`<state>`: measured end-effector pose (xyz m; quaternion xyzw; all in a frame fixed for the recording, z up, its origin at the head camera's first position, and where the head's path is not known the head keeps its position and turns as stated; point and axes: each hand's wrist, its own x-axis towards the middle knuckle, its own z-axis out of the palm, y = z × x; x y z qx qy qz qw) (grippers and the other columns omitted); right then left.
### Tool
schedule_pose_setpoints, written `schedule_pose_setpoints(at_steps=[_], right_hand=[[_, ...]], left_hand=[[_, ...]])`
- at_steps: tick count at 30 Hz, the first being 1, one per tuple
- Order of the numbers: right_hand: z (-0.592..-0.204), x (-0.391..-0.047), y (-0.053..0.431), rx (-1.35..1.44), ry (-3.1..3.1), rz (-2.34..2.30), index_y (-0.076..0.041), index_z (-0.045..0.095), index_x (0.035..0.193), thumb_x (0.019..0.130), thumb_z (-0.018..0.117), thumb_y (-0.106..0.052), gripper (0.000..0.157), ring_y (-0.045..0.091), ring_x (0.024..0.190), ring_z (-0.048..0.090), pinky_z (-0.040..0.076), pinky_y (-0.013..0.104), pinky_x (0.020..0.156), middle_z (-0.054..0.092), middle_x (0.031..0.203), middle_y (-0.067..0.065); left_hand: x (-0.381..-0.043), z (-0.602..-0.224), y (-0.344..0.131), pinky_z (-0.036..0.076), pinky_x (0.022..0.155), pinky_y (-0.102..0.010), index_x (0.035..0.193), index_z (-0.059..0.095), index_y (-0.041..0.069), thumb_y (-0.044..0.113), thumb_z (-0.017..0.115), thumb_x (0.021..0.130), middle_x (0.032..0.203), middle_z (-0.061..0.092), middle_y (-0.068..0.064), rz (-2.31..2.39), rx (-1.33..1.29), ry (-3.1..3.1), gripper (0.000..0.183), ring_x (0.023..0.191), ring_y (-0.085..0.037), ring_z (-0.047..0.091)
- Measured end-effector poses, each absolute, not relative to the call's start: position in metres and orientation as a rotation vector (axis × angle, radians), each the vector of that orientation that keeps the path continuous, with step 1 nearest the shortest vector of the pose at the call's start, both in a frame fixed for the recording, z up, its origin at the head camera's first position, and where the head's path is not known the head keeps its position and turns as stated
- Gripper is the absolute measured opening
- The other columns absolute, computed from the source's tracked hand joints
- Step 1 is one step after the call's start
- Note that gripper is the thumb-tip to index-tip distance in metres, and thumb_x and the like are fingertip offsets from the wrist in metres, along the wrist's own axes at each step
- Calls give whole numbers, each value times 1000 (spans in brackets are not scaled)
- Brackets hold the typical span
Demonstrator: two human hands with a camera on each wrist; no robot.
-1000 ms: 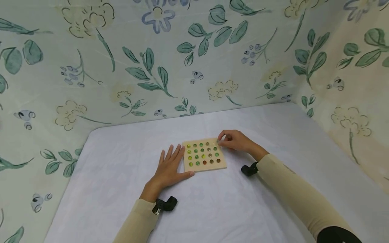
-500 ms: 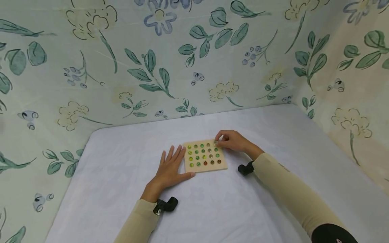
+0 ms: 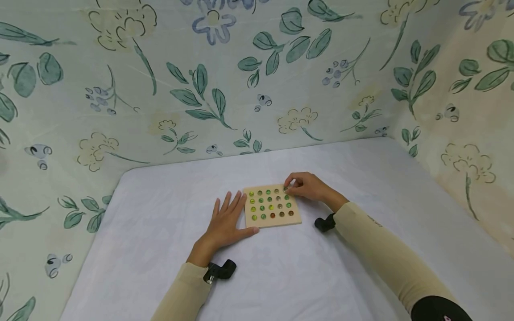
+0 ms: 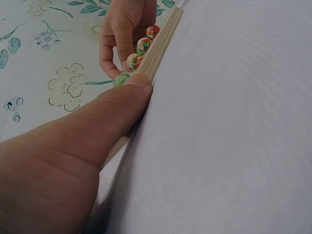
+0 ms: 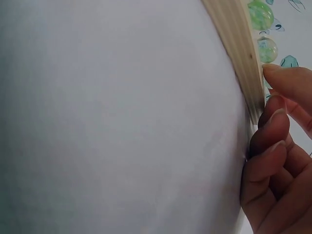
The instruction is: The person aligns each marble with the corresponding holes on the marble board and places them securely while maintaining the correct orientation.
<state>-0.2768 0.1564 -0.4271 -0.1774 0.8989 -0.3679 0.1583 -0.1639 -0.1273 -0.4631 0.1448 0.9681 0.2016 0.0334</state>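
A pale wooden board (image 3: 277, 224) lies on the white cloth, carrying rows of glass marbles (image 3: 271, 207) in yellow-green, green, clear and reddish brown. My left hand (image 3: 222, 228) rests at its left side with fingers spread, fingertips at the left edge and thumb at the near left corner. At the far right corner, my right hand (image 3: 309, 186) pinches a marble (image 3: 286, 188) between thumb and fingers, at the board's surface; the fingers mostly hide it. Its other fingers curl beside the board's edge in the right wrist view, where green marbles (image 5: 261, 15) stand above the wood.
A white cloth (image 3: 313, 276) covers the table. Floral fabric (image 3: 225, 80) hangs behind the table and along the right side. A small black camera (image 3: 221, 269) is strapped at the left wrist, another black camera (image 3: 324, 223) at the right.
My right hand has shifted slightly left, from just off the board's far right corner to over it, and has since stayed there. My left hand keeps its place at the board.
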Motion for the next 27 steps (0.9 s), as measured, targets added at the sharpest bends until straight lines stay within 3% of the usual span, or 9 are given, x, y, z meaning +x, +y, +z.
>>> schedule_pose_setpoints(at_steps=[27], right_hand=[[-425,-278,169,-584,2544,-1133,-16,70,106,89,70,-22,18,18,62,47,39,27,55,55,67,4]], left_hand=[[-163,-458,-125,-8,116,-51,156,14,17,73,61,76,161,9,-1,641,438,2967,108,148,-27,-4]])
